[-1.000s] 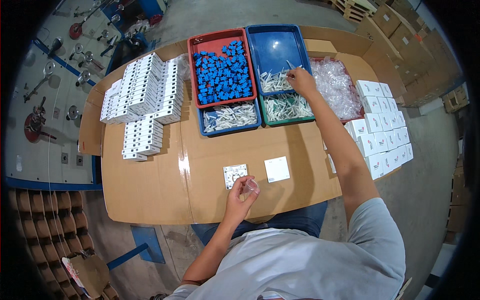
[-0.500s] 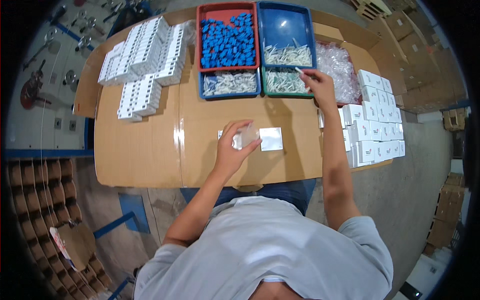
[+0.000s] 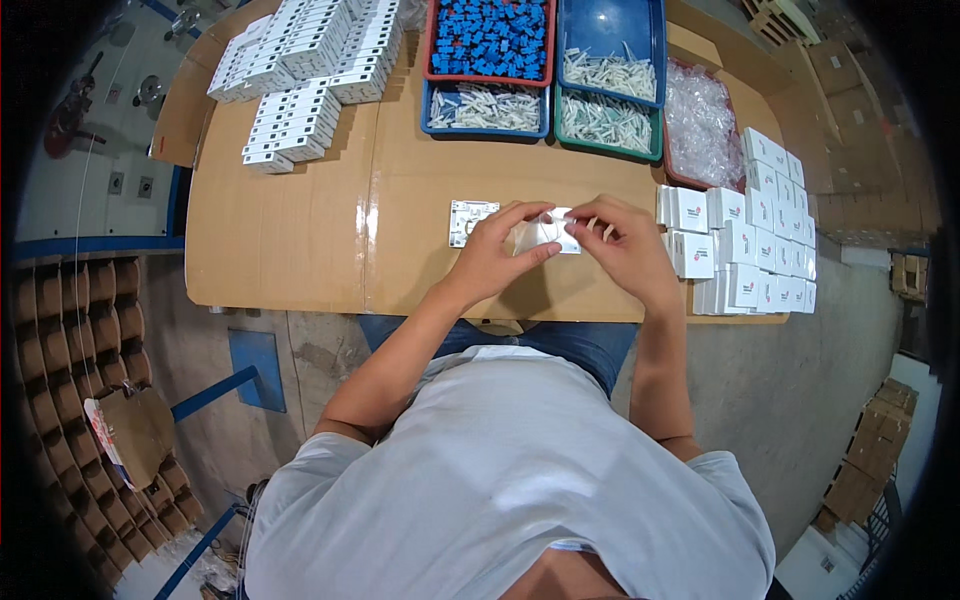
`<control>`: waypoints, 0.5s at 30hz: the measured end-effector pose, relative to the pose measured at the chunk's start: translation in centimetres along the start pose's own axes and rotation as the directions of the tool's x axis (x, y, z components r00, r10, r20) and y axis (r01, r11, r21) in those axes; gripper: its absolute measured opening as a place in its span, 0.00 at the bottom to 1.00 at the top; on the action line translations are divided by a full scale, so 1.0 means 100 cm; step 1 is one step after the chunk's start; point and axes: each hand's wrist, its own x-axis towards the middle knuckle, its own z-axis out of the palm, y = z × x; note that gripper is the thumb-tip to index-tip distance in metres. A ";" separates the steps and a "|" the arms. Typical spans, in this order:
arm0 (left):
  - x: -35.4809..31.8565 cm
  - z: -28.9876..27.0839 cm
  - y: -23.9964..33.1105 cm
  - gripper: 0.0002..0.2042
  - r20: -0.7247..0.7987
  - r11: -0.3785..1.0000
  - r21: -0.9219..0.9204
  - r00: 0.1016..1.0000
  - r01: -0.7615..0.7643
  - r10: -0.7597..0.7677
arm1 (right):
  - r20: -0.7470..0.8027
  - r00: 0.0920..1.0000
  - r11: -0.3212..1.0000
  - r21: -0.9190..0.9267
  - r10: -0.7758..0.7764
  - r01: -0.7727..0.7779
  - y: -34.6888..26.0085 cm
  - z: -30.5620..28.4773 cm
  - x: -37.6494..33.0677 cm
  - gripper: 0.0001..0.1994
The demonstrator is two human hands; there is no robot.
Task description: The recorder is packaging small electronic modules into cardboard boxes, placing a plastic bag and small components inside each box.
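Held a clear plastic piece [image 3: 533, 236] in the left hand [image 3: 488, 260], with thumb and fingers curved round its sides and a narrow span between them. Set the right hand [image 3: 632, 252] close against it, with thumb and fingertips pinched nearly together at its upper right edge. Could not make out, for glare and overlap, anything between those right fingertips. Worked over the near part of a cardboard-covered table [image 3: 300, 230], with the plastic piece between both hands. Had a white square plate [image 3: 572, 246] beneath the plastic piece, partly hidden by it. Had a square white board [image 3: 468, 214] with dark markings flat on the table, just left of the plastic piece and partly behind the left fingers. Saw, beyond the hands, a red tray [image 3: 490, 80] of small blue pieces [image 3: 490, 40] overlapping a blue tray [image 3: 485, 134] of slim white pieces [image 3: 485, 108], and beside them another blue tray [image 3: 612, 30] overlapping a green tray [image 3: 610, 150], both with similar white pieces. Saw crumpled clear plastic [image 3: 700, 120] in a tray farther right, stacked white boxes [image 3: 295, 125] at far left and more white cartons [image 3: 765, 240] at right
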 end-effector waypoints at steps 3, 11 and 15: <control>-0.004 -0.004 0.003 0.23 0.038 0.999 -0.031 0.999 0.011 -0.010 | 0.182 0.981 0.997 -0.054 0.066 -0.057 -0.003 0.003 0.002 0.09; -0.017 -0.010 -0.001 0.19 0.222 0.880 -0.414 0.963 0.235 -0.153 | 0.214 0.977 0.999 -0.044 0.007 0.002 -0.009 0.014 0.009 0.10; -0.016 -0.015 -0.003 0.23 0.209 0.756 -0.589 0.957 0.286 -0.200 | 0.184 0.983 1.000 0.025 0.004 -0.008 -0.002 0.020 0.010 0.10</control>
